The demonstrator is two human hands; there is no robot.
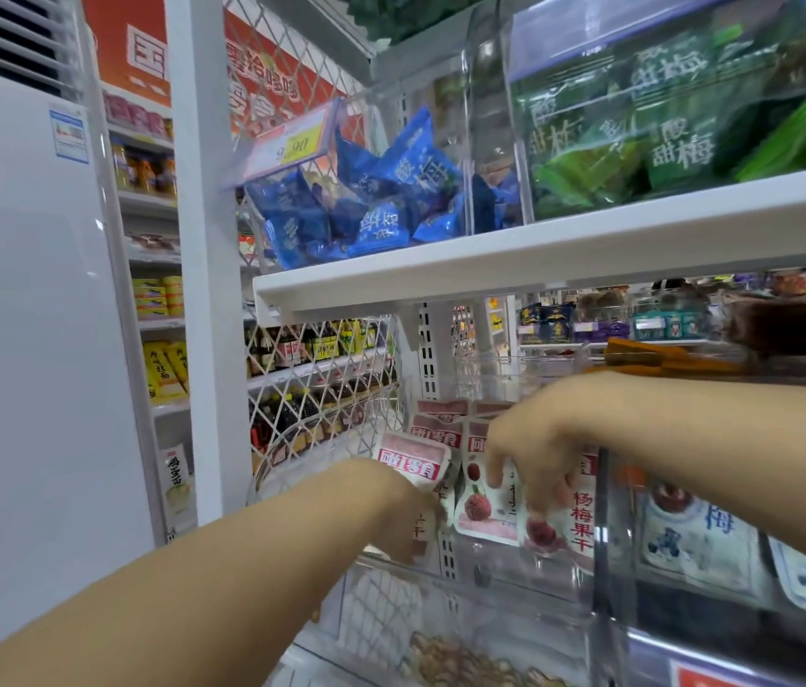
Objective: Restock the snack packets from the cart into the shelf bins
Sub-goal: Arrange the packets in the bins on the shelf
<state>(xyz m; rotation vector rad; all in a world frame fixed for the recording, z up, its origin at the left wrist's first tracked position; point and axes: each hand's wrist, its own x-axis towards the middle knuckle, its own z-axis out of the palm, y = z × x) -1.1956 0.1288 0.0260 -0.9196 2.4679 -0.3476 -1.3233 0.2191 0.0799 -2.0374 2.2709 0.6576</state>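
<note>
packets stand upright in the bin, lower centre; right hand fingers pinch one from above, left hand grip's hidden, can't tell.

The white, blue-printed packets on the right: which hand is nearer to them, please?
Right. The right hand holds red-and-white packets just left of the blue-printed packets; the left hand is farther left.

Snack packets are handled in a clear bin under the white shelf.
Below that shelf, they are held by the right hand; the fingers of the left hand are hidden. Blue packets are binned above it.
</note>
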